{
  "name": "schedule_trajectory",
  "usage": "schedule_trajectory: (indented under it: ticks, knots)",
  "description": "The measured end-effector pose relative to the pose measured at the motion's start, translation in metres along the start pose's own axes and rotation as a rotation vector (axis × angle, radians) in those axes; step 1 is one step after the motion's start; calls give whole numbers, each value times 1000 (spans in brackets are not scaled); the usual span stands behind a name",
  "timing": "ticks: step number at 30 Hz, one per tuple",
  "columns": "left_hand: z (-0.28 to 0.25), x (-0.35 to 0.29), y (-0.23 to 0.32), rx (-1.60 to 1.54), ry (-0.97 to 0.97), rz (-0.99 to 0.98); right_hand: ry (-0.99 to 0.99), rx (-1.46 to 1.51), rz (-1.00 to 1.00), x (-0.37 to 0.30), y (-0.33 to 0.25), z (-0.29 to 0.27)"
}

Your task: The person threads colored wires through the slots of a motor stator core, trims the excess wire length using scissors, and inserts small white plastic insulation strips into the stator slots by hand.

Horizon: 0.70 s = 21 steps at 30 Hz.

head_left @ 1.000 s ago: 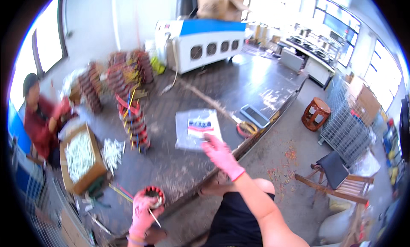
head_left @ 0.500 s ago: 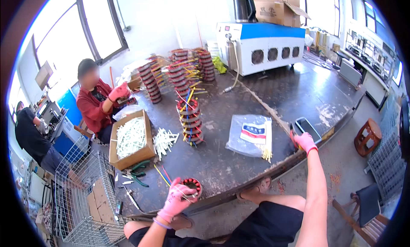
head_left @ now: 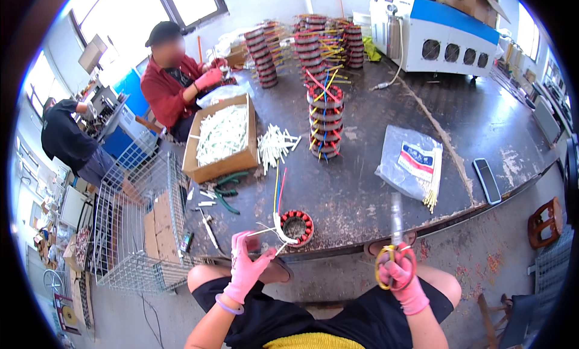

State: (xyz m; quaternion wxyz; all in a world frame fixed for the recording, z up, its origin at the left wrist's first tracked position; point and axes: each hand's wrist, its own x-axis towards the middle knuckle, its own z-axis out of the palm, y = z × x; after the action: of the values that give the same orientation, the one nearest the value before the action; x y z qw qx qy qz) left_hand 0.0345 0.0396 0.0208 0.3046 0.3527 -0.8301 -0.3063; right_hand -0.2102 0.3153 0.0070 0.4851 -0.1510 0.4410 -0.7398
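A small motor stator [head_left: 297,228] with red-wrapped coils sits at the near table edge. Its yellow and red leads point away from me beside a white sleeve, and thin white tie ends [head_left: 260,231] stick out on its left. Next to these ends is my left hand [head_left: 246,270], in a pink glove, thumb and fingers spread; whether the fingertips press on the ends is hard to see. My right hand [head_left: 400,278], gloved too, grips scissors [head_left: 396,219] with red and yellow handles, blades pointing away from me, off the table's front edge.
A stacked stator column [head_left: 326,123] stands mid-table. Left are a carton [head_left: 192,156] of white sleeves, loose sleeves [head_left: 276,147] and green-handled pliers [head_left: 225,195]. Right lie a plastic bag [head_left: 401,162] and a phone [head_left: 487,181]. A wire cart [head_left: 136,228] adjoins the table; a co-worker [head_left: 172,86] sits across.
My right hand has lifted scissors from beside the phone and brought them inward. My left hand has drawn back from the stator, its fingers spreading. The view has swung left.
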Motion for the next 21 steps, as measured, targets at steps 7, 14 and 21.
schedule_trajectory:
  ticks: [7,14,21]
  knots:
    - [26,-5,52,-257,-28,-115,-311,-309,431,13,29,41]
    - [31,-14,26,-465,-92,-78,-343,-264,385,11,42,59]
    - [38,-31,22,-659,-110,-247,-376,-105,692,17,56,63]
